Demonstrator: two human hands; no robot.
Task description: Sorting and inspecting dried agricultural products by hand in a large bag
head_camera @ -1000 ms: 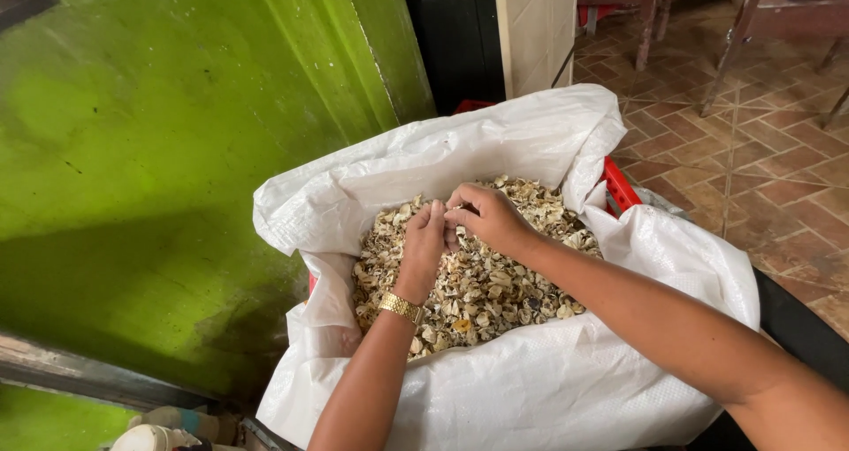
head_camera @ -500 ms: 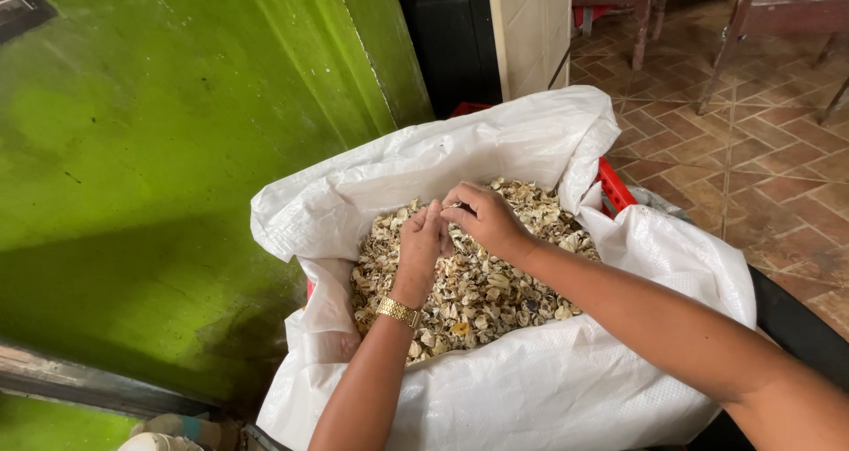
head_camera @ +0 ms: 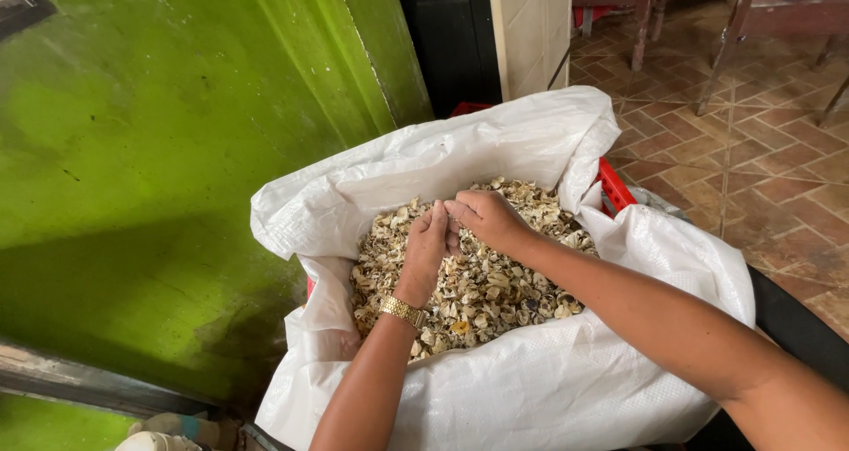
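Hands are brought together over the middle of the white woven sack, fingertips meeting just above the heap of pale dried husk pieces that fills it. The left hand is held edge-up with its fingers curled inward, and the right hand is arched over from the far side so that its thumb and fingers pinch against those of the left; something small from the heap appears to be gripped between the 2 hands, though it is too small to be made out. Such a pose, it is judged, lets one piece be worked by both sets of fingertips while anything dropped falls back into the sack. A gold wristwatch is worn on the left wrist, which is raised steeply from the near rim of the sack, while the right forearm is stretched in low across the sack's right side. The mouth of the sack is rolled outward and down, probably so that the contents stay within easy reach. A red crate shows at the sack's far right edge and seems to hold it upright. A green painted wall stands to the left of the sack, and a patterned brick floor with wooden furniture legs lies beyond it to the right.
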